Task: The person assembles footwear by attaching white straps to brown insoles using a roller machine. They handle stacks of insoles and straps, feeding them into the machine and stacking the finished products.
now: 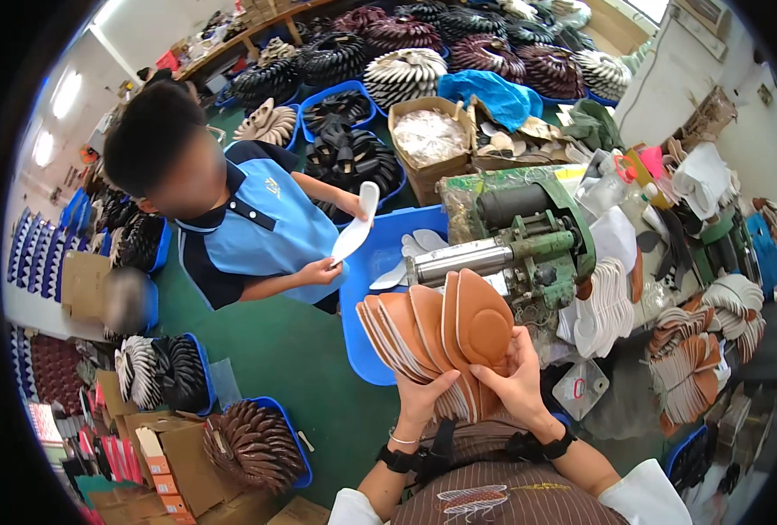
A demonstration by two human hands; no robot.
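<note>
A fanned stack of tan shoe insoles (428,328) stands upright in front of my chest. My left hand (425,395) grips the stack from below at its left side. My right hand (515,376) pinches the rightmost insole near its lower edge. Just behind the stack sits a green roller machine (528,241) with a steel cylinder (458,260). Across from me a person in a blue shirt (262,232) holds a white insole (358,223) in both hands.
A blue tub (380,262) with white insoles lies between us. Piles of white insoles (607,306) and tan ones (686,376) sit at right. Blue bins of dark fanned insoles (353,157) and cardboard boxes (428,144) crowd the green floor (292,350).
</note>
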